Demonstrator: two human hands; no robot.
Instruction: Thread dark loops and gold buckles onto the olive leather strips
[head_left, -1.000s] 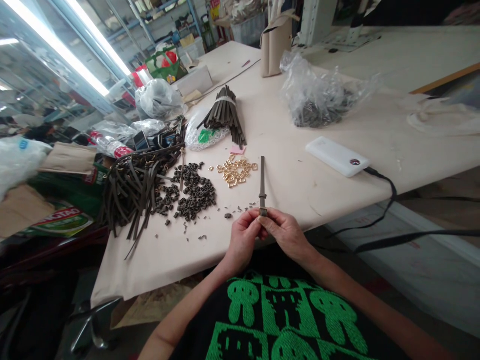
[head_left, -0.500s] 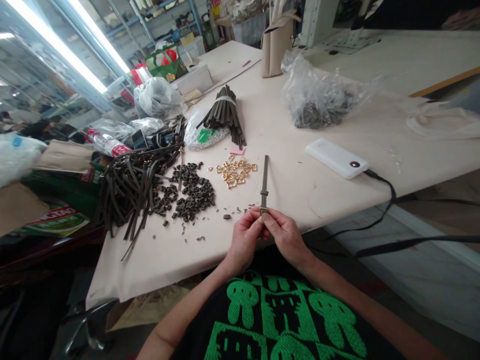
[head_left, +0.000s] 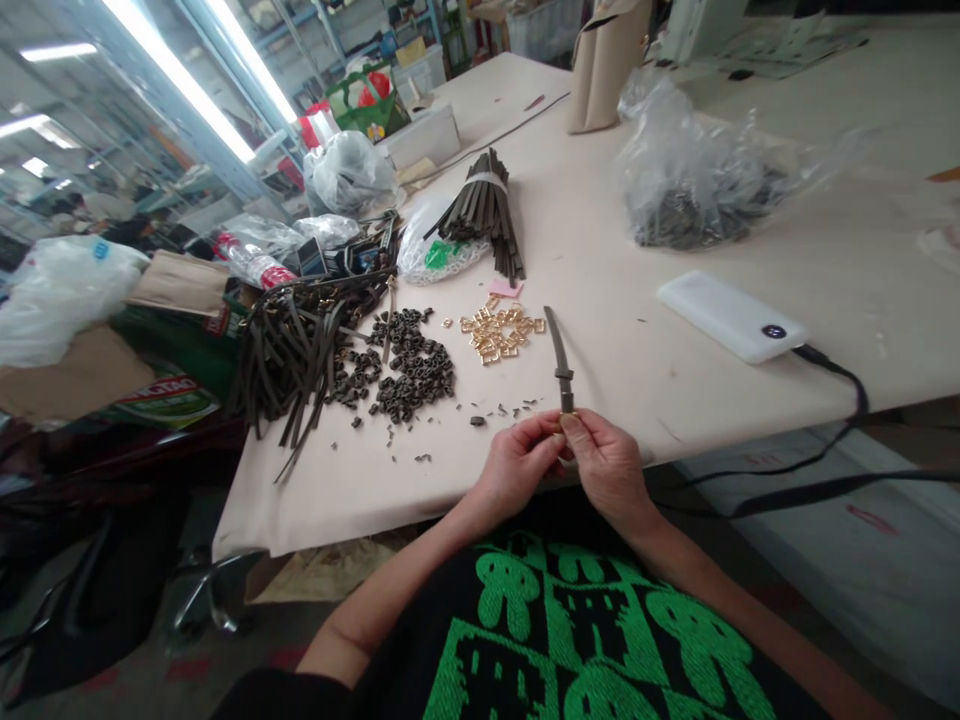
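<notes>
Between my two hands, at the table's front edge, a narrow dark olive strap [head_left: 557, 343] points away from me, with a small loop [head_left: 563, 374] around it. My left hand [head_left: 525, 458] is closed at the strap's near end. My right hand [head_left: 606, 462] pinches the same end, thumb on top; a bit of gold metal shows there, mostly hidden by the fingers. Just beyond lies a scatter of gold buckles [head_left: 501, 332]. Left of those is a heap of small dark strap loops [head_left: 412, 375]. A tied bundle of dark straps [head_left: 486, 205] rests farther back.
More loose straps [head_left: 289, 350] hang over the table's left side. A white power bank [head_left: 731, 315] with a black cable lies to the right. Behind it sits a clear plastic bag [head_left: 697, 190] of dark pieces. A beige bag [head_left: 607, 75] stands at the back.
The camera view has shifted, so the table's things appear farther left or right and higher. The strap now bends slightly and leans left; my right thumb has moved up over the buckle end.
</notes>
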